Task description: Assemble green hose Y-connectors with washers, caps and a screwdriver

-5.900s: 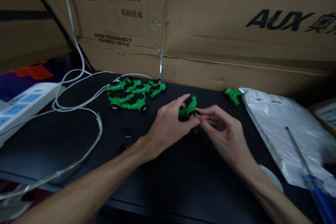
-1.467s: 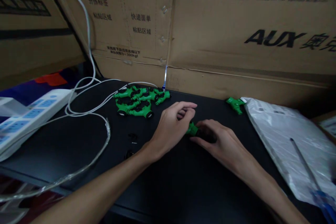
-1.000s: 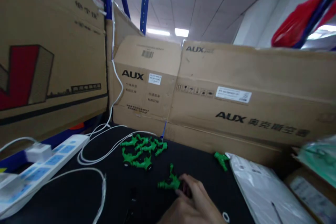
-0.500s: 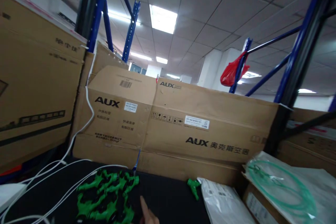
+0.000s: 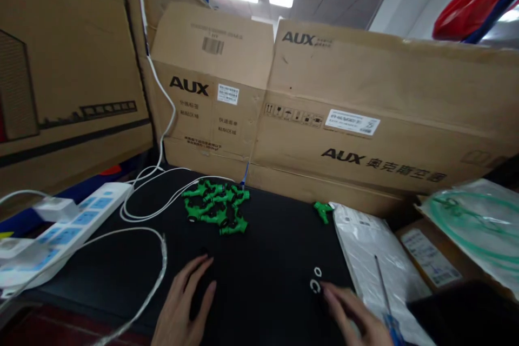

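My left hand (image 5: 187, 300) is low over the black table, its fingers curved and apart, with nothing visible between them. A small dark piece (image 5: 204, 251) lies just past its fingertips. At the right, my right hand (image 5: 357, 314) has its fingertips drawn together beside a white ring (image 5: 315, 286). Something dark seems to be at those fingertips, but I cannot make it out. A second, smaller white ring (image 5: 318, 271) lies just beyond. Farther back is a cluster of green Y-shaped fittings (image 5: 217, 208) with black parts. One more green fitting (image 5: 323, 211) lies apart on the right.
A white power strip (image 5: 77, 227) with plugs and white cables stands left. AUX cardboard (image 5: 344, 102) walls the back. Right are a white plastic package (image 5: 365, 248), a blue-handled screwdriver (image 5: 391, 321) and a box (image 5: 430, 254) under bagged green tubing (image 5: 466, 216).
The view has tilted down, bringing more tabletop, the rings and the screwdriver into sight. Earlier only one hand showed, with a finger extended near the green fittings; now both hands are visible.
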{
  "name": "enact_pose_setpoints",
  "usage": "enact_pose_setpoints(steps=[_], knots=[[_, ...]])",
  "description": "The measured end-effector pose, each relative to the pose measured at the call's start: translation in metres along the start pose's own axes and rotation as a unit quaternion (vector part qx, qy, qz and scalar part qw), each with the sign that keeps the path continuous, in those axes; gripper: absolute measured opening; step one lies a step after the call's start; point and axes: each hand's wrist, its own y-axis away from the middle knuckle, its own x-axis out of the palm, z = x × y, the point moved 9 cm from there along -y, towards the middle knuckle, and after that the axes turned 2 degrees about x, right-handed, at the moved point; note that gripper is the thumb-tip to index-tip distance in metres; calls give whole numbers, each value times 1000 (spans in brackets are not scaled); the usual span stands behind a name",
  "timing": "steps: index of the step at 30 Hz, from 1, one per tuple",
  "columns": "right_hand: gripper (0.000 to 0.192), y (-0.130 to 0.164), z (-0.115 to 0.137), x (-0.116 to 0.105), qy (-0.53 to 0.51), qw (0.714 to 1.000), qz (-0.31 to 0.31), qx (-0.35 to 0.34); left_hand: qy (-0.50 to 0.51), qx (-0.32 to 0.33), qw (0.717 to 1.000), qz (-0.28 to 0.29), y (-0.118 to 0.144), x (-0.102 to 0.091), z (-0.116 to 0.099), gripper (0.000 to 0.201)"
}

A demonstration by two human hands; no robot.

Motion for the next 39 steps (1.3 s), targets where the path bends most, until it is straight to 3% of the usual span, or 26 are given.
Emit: enact_pose_setpoints(steps=[2, 4, 7, 10, 13, 16, 18, 22, 26, 30, 33, 35, 37, 39], knots=[[47, -49, -10, -19, 129, 992, 8, 2, -9, -23, 1000, 11, -8, 7, 1, 45], [45, -103, -21, -31, 177, 984, -9, 25, -4, -48, 999, 23, -16, 12, 3, 47], [38, -166, -37, -22, 235, 969, -20, 72, 16, -94, 995, 36, -26, 16, 12, 50], [34, -198, -46, 2, 265, 960, -10, 91, 43, -145, 987, 60, -33, 22, 21, 53], [34, -204, -42, 22, 268, 961, 6, 63, 92, -163, 978, 91, -37, 26, 20, 54], [30, -188, -22, 32, 247, 969, 21, 3, 142, -205, 961, 121, -39, 23, 21, 55], [28, -161, -2, 39, 218, 974, 33, -50, 185, -225, 948, 126, -41, 17, 21, 54], [39, -65, 43, 66, 140, 975, 73, -156, 249, -241, 929, 128, -47, 10, 25, 52], [43, 27, 71, 99, 129, 975, 62, -170, 270, -225, 921, 166, -50, 18, 23, 48], [41, 57, 88, 105, 97, 986, 30, -134, 268, -185, 922, 208, -52, 22, 14, 45], [44, 55, 87, 74, 78, 990, -1, -113, 204, -153, 944, 208, -52, 15, 11, 41], [45, 53, 70, 30, 116, 986, -74, -89, 140, -119, 960, 209, -50, 12, 7, 39], [51, 56, 33, -24, 217, 960, -177, -2, 93, -75, 971, 208, -47, 12, 1, 39], [61, 60, -6, -63, 277, 935, -215, 43, 72, -32, 976, 205, -42, 16, -5, 38]])
